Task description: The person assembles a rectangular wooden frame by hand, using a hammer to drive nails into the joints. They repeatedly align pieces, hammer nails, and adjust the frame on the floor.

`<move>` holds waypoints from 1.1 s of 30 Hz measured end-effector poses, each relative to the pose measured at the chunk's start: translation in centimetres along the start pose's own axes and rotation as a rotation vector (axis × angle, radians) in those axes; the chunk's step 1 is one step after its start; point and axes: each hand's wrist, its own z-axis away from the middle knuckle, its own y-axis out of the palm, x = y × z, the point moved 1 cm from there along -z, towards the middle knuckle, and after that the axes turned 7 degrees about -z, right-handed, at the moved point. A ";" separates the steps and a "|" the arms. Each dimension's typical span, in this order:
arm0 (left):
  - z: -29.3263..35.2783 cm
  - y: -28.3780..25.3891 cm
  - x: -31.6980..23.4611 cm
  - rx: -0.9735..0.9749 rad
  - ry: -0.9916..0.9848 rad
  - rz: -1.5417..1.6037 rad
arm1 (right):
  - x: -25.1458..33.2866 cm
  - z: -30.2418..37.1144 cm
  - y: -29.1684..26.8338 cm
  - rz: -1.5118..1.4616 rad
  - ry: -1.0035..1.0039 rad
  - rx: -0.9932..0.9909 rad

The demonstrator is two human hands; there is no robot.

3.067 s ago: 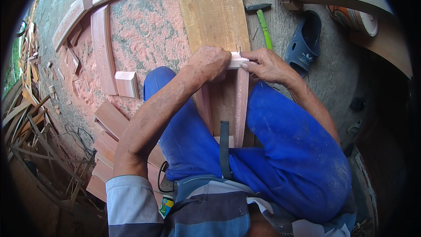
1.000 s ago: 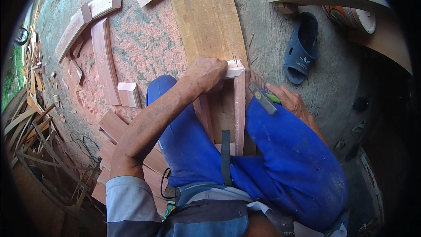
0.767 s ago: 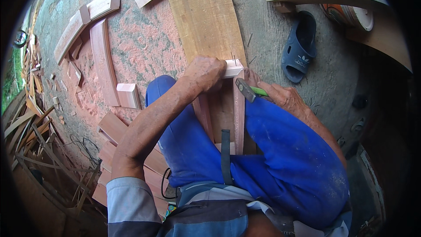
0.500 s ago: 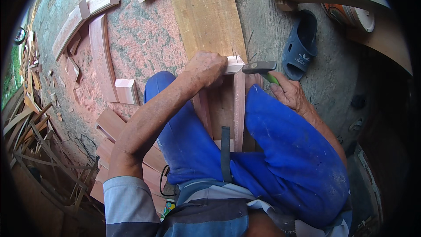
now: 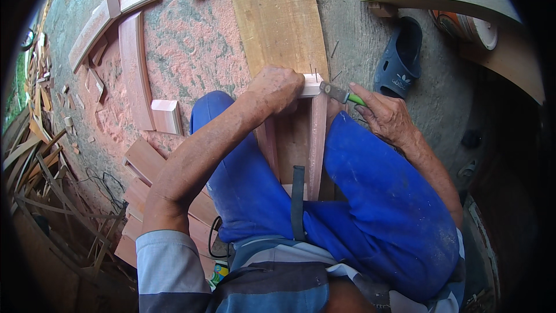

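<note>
Between my knees stands a pale pink wooden frame (image 5: 317, 145) with long side strips. My left hand (image 5: 278, 88) is closed round the short end piece (image 5: 313, 84) of the frame, its fingertips hidden behind the wood. Thin nails (image 5: 313, 73) show upright at the far side of that end piece, near my knuckles. On the right, my right hand (image 5: 387, 117) grips a hammer (image 5: 336, 93) by its green handle, one finger stretched along it. The hammer's head is right at the right corner of the end piece; whether it touches, I cannot tell.
A wide plank (image 5: 277, 17) runs away from me beneath the frame. Loose nails (image 5: 335, 49) and a blue slide sandal (image 5: 399, 58) lie on the concrete to its right. Curved wooden parts (image 5: 134, 69) rest on pink sawdust at left, with scrap strips (image 5: 52, 191) heaped beyond.
The hammer has turned, so its head looks shorter and more of the green handle shows. My right hand is slightly higher and farther right. My left hand keeps its hold on the end piece.
</note>
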 end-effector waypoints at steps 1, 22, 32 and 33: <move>0.0 0.0 -0.2 -0.008 -0.009 -0.002 | -0.1 -0.2 0.1 -0.069 -0.034 -0.079; -0.3 0.4 0.2 -0.008 -0.025 -0.016 | -2.8 -15.6 -10.2 -0.191 0.182 0.211; 0.0 0.5 -0.1 0.024 -0.029 -0.029 | -2.8 -13.7 -7.9 -0.140 0.123 0.197; 0.1 0.6 -0.1 0.029 -0.030 -0.028 | -2.4 -14.3 -8.8 -0.145 0.224 0.171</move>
